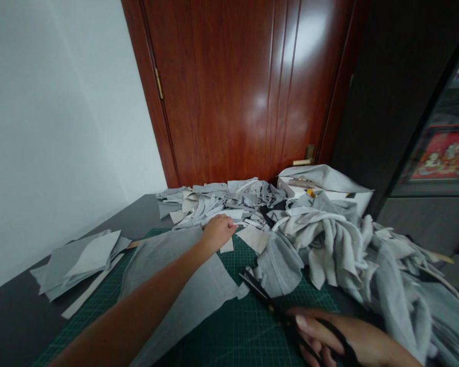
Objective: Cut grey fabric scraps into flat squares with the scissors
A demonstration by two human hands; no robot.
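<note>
My right hand [325,334] is wrapped round the handles of black scissors [270,303]. Their blades are slightly apart and point up and left over the mat, beside a grey fabric piece [281,265]. My left hand [219,232] reaches forward to the near edge of a heap of grey fabric scraps [229,199]. Its fingers are curled closed, and what they hold, if anything, is hidden. Under my left forearm a large flat piece of grey fabric [206,290] lies on the green cutting mat [248,326]. Small pale scraps [254,238] lie just right of that hand.
Several cut fabric pieces [86,257] are stacked at the left, beside a narrow pale strip [94,288]. A bulky pile of grey fabric [332,239] covers the right side. Behind it stands a white box [361,199] with cloth over it. A wooden door [222,92] closes off the back.
</note>
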